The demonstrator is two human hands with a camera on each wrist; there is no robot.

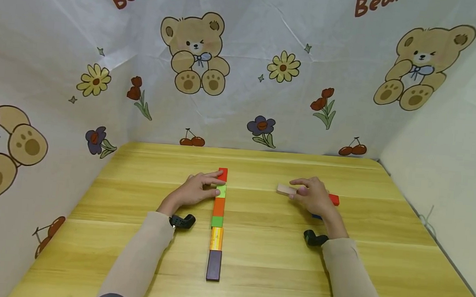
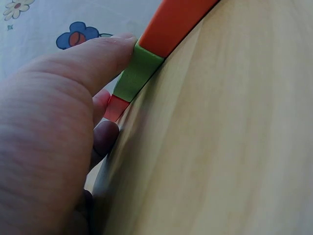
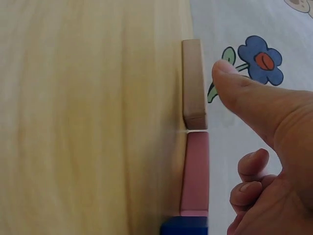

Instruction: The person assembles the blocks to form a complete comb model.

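In the head view, a single-file row of coloured blocks runs toward the person: red block [image 1: 223,174], light green block [image 1: 221,191], orange block [image 1: 219,207], green block [image 1: 217,221], yellow-orange block [image 1: 216,238] and dark purple block [image 1: 214,265]. My left hand [image 1: 193,189] lies at the row's far end; its thumb touches the light green block [image 2: 138,73], its fingers reach over the red one. Over a second group is my right hand [image 1: 313,197], thumb and index finger apart beside a plain wooden block [image 1: 286,189]. A pink block [image 3: 196,171] sits behind the wooden one.
Partly hidden by the right hand are a blue block [image 3: 185,226] and a red block [image 1: 334,200]. The wooden table [image 1: 255,251] meets a bear-printed cloth [image 1: 240,112] at its back edge. Black wrist cameras are strapped to both wrists.
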